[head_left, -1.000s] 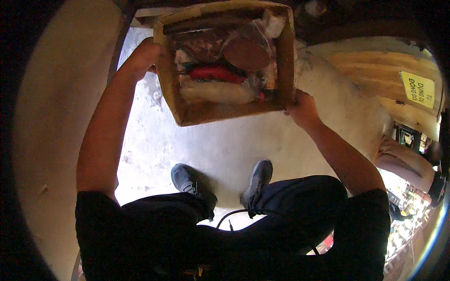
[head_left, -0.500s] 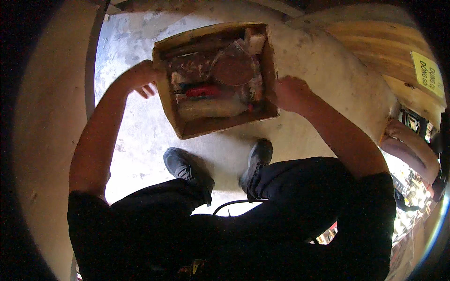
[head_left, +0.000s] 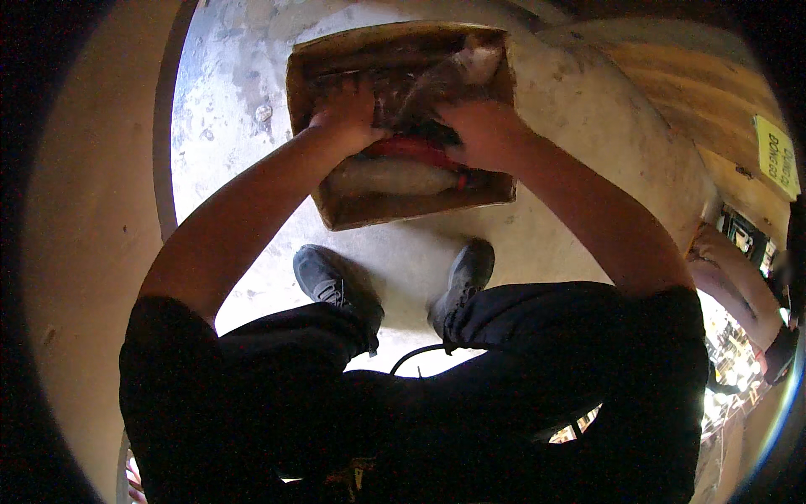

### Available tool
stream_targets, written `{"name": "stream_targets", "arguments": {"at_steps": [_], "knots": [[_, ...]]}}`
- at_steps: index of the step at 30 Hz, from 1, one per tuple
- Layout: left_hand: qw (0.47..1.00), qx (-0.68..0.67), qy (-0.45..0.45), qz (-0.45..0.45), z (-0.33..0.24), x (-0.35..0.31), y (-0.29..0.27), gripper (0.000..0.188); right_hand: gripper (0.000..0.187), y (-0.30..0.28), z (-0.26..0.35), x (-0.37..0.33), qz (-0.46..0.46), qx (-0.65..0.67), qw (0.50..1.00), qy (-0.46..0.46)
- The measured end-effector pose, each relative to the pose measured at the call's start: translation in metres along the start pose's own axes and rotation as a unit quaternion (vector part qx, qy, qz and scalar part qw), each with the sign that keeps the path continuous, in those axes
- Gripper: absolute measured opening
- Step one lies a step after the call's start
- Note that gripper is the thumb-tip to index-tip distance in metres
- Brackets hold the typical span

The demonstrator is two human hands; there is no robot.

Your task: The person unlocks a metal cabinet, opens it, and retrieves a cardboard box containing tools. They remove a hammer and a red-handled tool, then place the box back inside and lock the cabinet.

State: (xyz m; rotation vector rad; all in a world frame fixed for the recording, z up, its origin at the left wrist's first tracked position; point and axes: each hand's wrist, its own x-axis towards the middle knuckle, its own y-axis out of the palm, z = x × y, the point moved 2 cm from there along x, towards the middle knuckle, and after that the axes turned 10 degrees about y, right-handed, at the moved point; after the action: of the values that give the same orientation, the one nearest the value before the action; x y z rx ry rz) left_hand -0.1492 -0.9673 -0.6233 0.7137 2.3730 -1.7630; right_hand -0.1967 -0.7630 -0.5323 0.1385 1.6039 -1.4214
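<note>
A brown open-topped cardboard box [head_left: 420, 208] rests on the floor in front of my feet. Both my hands are inside it. My left hand [head_left: 346, 111] lies over dark, plastic-wrapped contents in the left half, fingers apart. At the right, my right hand [head_left: 480, 130] reaches in over the side wall; its fingertips are blurred among dark things. Between and just below the hands is a red object [head_left: 411, 151] whose kind I cannot make out. Nearer me lies a pale, roll-like object [head_left: 382, 178]. Crumpled transparent plastic [head_left: 457, 69] fills the far right corner.
My dark shoes [head_left: 323, 277] stand on the pale, stained concrete floor [head_left: 571, 218] just short of the box. A wooden surface [head_left: 672, 92] with a yellow label [head_left: 777, 155] is at the upper right. At the right edge another person's arm [head_left: 735, 273] shows.
Both hands have left the box's outer sides and gone inside onto its contents. The box sits slightly higher and further right in view.
</note>
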Motion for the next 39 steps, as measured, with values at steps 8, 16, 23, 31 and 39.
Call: {"name": "stream_targets", "arguments": {"at_steps": [8,16,23,31,39], "knots": [[0.989,-0.105,0.1,0.02,-0.012,-0.006,-0.025,0.05,0.075,-0.019,-0.017,-0.062,-0.046,0.007,0.999,-0.01],[0.956,-0.111,0.187,0.199,-0.01,-0.044,-0.076,0.036,0.077,-0.041,-0.025,-0.119,-0.023,0.104,0.994,-0.031],[0.934,-0.148,0.237,0.223,0.008,-0.054,-0.095,0.046,0.07,-0.074,-0.048,-0.181,-0.071,0.222,0.972,0.035],[0.939,-0.167,0.279,0.109,-0.048,-0.027,-0.091,0.024,0.067,-0.09,-0.054,-0.225,-0.209,0.384,0.883,0.173],[0.963,-0.03,0.246,0.101,-0.023,-0.002,-0.085,0.033,0.066,-0.102,-0.056,-0.215,-0.21,0.392,0.886,0.128]]}}
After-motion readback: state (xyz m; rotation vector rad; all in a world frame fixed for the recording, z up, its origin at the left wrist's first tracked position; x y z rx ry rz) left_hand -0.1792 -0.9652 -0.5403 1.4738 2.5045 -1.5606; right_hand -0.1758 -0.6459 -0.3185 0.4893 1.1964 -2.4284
